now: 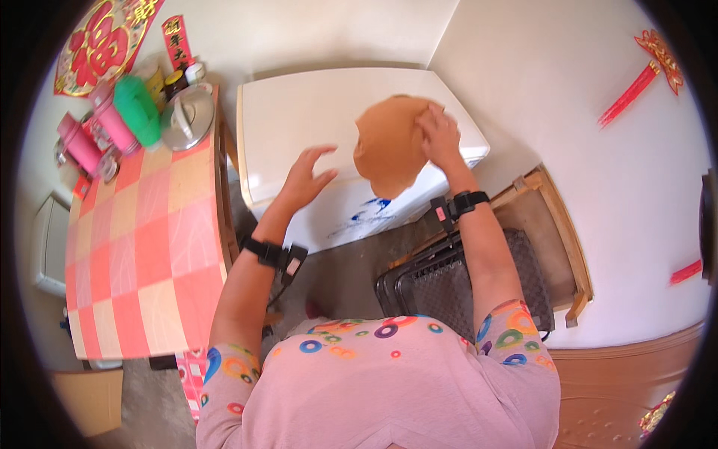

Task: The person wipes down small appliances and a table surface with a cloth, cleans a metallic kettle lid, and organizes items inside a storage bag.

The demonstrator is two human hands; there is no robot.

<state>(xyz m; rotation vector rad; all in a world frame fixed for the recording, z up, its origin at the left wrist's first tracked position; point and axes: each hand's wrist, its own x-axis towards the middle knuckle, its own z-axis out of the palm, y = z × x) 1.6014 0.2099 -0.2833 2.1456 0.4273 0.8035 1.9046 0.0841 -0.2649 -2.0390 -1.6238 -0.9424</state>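
In the head view, my right hand [440, 134] grips the right edge of an orange-brown sheet of cloth or similar soft material [390, 146] with a wavy rim. The sheet hangs over the front part of a white chest freezer [297, 112]. My left hand [307, 177] is a little left of the sheet, apart from it, thumb and fingers spread with nothing between them. Black straps with small devices are around both wrists. Blue markings show on the freezer's front, below the sheet.
A table with a red-and-cream checked cover [146, 247] stands left, bearing pink flasks [115, 120], a green jug [137, 109] and a metal pot lid [188, 118]. A black suitcase [437, 286] and a wooden frame [561, 230] are at the right, by the wall.
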